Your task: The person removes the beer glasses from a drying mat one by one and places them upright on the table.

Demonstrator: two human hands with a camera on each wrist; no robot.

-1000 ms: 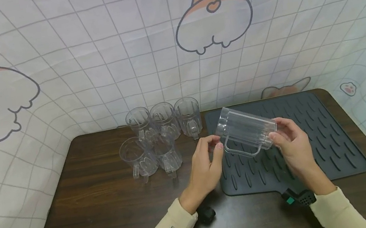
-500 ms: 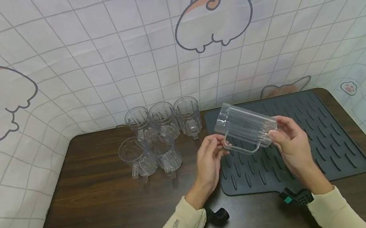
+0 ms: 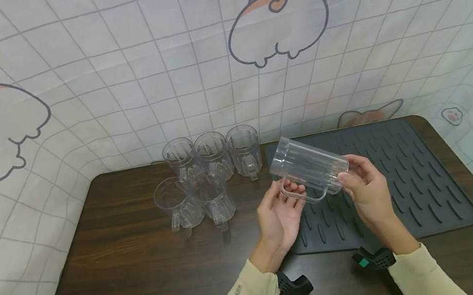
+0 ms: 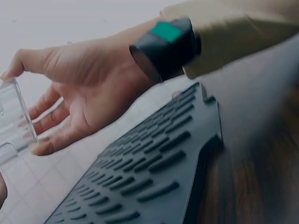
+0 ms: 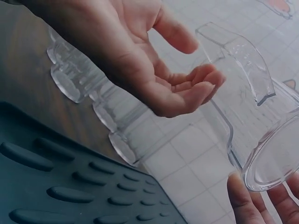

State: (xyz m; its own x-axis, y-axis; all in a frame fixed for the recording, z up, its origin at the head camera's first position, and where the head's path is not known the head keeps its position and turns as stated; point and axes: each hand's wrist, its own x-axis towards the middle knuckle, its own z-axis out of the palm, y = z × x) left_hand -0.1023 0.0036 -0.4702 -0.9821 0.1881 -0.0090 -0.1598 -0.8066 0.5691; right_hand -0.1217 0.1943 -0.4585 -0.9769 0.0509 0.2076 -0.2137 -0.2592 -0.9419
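Observation:
A clear mug [image 3: 309, 164] is held tilted on its side above the dark mat. My right hand [image 3: 368, 193] grips it by the end at the right, fingers and thumb on the rim; the left wrist view shows this right hand [image 4: 88, 88] too. Its handle [image 3: 306, 198] hangs on the lower side. My left hand [image 3: 279, 221] is at the handle, palm turned up and fingers loosely bent. In the right wrist view, the left hand [image 5: 140, 60] is beside the mug [image 5: 252, 107], its fingers not wrapped around it.
Several clear mugs [image 3: 185, 208] stand upright in two rows at the back left of the brown wooden table [image 3: 122, 281]. A dark grey ribbed mat [image 3: 427, 194] covers the right part. Behind the table hangs a white gridded cloth [image 3: 136, 80] with cartoon dogs.
My left hand has shifted right and turned its palm up, its fingers coming to the handle. The right hand and the mug have moved slightly left.

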